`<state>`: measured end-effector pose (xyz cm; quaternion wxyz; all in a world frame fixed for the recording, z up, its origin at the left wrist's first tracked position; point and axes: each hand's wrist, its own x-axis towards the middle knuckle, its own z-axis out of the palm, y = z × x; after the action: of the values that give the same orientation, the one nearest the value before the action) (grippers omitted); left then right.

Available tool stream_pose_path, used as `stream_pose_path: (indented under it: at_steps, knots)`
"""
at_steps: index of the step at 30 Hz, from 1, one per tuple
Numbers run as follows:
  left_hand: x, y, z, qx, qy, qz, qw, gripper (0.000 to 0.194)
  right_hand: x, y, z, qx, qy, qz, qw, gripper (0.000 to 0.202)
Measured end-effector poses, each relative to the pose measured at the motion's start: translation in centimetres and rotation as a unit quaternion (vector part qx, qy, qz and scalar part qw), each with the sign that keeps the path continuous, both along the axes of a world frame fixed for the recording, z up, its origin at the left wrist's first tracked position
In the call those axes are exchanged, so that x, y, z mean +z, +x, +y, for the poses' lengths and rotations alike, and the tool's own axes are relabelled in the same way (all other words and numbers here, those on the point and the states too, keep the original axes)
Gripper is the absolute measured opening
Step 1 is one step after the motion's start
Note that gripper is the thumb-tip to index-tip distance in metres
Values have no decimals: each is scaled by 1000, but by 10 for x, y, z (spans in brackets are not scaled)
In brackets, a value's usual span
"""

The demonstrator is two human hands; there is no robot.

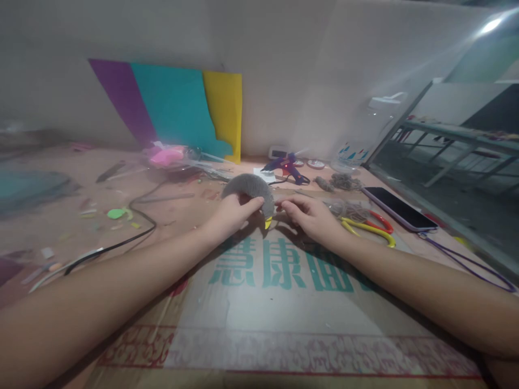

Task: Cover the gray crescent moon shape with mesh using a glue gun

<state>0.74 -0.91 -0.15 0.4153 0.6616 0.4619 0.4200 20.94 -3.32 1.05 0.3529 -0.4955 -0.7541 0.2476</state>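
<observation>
A curved grey piece that looks wrapped in yarn [253,186] arches over the printed sheet [259,308], with a small yellow tip [268,222] at its lower right end. My left hand [237,213] grips this curved piece, thumb along its inner side. Just right of the yellow tip is my right hand [306,213], its thumb and forefinger pinched together. Whatever lies between those fingertips is too small to make out. Grey yarn [348,209] lies behind the right hand, beside yellow-and-red handles [375,229].
Behind stands a blue glue gun [287,167] with a red light. To the right lie a phone [399,208] and a grey yarn tangle [343,181]; a plastic bottle [352,146] stands at the wall. A black cable [150,224] and scraps lie left. Coloured sheets [174,108] lean behind.
</observation>
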Motion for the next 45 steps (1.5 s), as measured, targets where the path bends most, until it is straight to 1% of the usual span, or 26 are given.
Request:
stream_pose_path:
  at_steps: [2,4,7,9,11,14,17,19,21,24,25,26,28,30,31,32,34,35,37,38,42,43,45]
  knots:
    - [-1,0,0,-10,5,15,1000,29,-1,1,2,-6,-11,21,1000,35]
    - [0,-1,-1,-19,16,32,999,28,-1,2,3,-7,-15,43,999,33]
    - [-1,0,-1,-16,17,10,1000,30,1,0,1,-5,-30,105,994,28]
    - [-3,0,0,-9,15,-6,1000,34,1,-3,-2,-1,-73,153,986,27]
    - [-5,1,1,-1,20,-12,1000,38,0,-6,-5,10,-119,175,977,30]
    - [-7,1,1,1,29,-30,999,39,-4,-8,-6,35,-147,188,970,38]
    - [-4,1,-2,10,43,-19,999,38,-7,-8,-2,70,-188,215,956,47]
    - [-2,1,-3,25,57,-2,998,38,-6,-7,-1,76,-214,218,949,47]
    - [1,1,-4,36,61,2,998,37,-4,-6,-2,66,-189,214,956,44]
    - [3,0,-4,53,55,12,997,37,-1,-7,-11,59,-97,200,973,42]
    - [3,0,-4,61,54,21,996,37,0,-8,-15,68,-81,184,977,41]
    - [4,-1,-4,68,53,31,996,38,1,-8,-19,85,-73,157,981,39]
    - [4,-2,-4,78,55,42,995,40,1,-7,-26,135,-52,70,987,35]
    - [4,-2,-3,74,59,33,995,41,2,-6,-30,162,-5,-23,986,29]
    - [4,-2,-3,68,60,27,996,41,3,-5,-31,153,27,-51,986,24]
    - [3,-1,-3,60,59,23,996,41,4,-4,-30,128,61,-58,988,20]
    - [2,-1,-2,36,51,18,998,41,7,-2,-25,58,112,-17,992,15]
    - [2,0,-2,21,48,14,999,40,8,-2,-21,27,124,15,992,15]
    - [1,1,-3,-7,47,3,999,36,9,-1,-13,-11,121,71,990,16]
    - [1,1,-3,-17,48,1,999,33,8,-1,-10,-17,106,84,991,17]
    - [3,3,-8,-34,39,19,998,29,4,-3,-5,-2,21,79,997,26]
    - [4,4,-9,-33,34,18,999,29,3,-3,-5,1,14,71,997,27]
    - [4,5,-12,-3,23,-5,1000,26,2,-4,-7,1,27,46,999,22]
